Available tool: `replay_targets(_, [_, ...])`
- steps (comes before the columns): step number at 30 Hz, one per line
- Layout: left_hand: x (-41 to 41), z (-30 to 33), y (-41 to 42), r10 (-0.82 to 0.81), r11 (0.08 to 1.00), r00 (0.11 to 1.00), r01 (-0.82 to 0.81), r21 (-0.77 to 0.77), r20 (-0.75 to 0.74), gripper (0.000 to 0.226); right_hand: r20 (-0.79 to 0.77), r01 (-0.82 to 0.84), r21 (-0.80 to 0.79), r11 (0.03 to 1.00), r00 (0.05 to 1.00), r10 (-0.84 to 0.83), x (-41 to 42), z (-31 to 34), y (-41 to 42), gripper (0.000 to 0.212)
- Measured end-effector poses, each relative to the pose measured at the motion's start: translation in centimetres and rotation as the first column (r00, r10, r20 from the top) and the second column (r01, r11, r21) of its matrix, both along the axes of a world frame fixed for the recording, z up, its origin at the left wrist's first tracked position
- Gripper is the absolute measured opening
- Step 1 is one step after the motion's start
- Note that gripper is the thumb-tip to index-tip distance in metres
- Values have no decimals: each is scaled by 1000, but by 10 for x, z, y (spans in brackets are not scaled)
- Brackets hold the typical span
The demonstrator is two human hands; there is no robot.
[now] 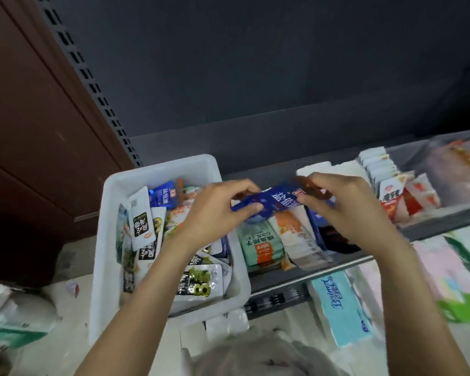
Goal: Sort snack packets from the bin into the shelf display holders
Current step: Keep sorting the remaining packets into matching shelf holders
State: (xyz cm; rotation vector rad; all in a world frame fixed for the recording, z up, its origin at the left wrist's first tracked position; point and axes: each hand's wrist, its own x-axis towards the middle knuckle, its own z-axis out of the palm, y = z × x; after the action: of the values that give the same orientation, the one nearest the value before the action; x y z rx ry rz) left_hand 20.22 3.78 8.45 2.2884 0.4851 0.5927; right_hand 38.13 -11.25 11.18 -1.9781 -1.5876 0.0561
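Observation:
A white plastic bin [157,172] stands at the left end of the shelf, full of mixed snack packets [144,226]. Above the gap between bin and holders, both hands hold blue snack packets [278,199]. My left hand [214,210] pinches their left end between thumb and fingers. My right hand [342,204] pinches the right end. Below the hands, display holders carry rows of green packets [258,245], orange-and-white packets [296,237] and blue packets [316,229].
Further right on the grey shelf [337,263] stand white packets [377,164] and red-and-white packets [396,199]. The shelf below carries a blue tissue pack [342,305] and pink and green packs [445,270]. A brown cabinet [33,118] is at the left.

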Motion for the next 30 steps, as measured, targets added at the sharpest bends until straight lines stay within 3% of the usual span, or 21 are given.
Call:
replay_targets(4, [74, -12, -23, -5, 985, 985, -25, 172, 171, 12, 130, 193, 232, 953, 965, -227, 32, -13, -42, 14])
replay_targets(8, [132, -34, -44, 13, 976, 970, -66, 209, 245, 14, 87, 289, 251, 924, 944, -319, 68, -33, -69, 22])
replay_targets(12, [155, -61, -50, 4, 969, 986, -46, 244, 169, 14, 50, 333, 232, 914, 934, -353, 91, -60, -76, 21])
replay_targets(16, [157, -81, -44, 83, 920, 996, -87, 381, 28, 18, -134, 444, 175, 879, 895, -426, 92, -84, -62, 8])
replay_targets(21, [147, -93, -38, 114, 863, 976, -6, 506, -183, 21, 7, 317, 77, 945, 948, -318, 93, -96, -44, 12])
replay_targets(27, [132, -88, -42, 13, 919, 933, 131, 372, -361, 39, 172, 233, -157, 960, 963, -206, 93, -106, -45, 13])
replay_targets(30, [114, -78, -44, 17, 949, 976, 52, 312, -216, 34, 17, 225, -33, 974, 974, -225, 83, -90, -51, 21])
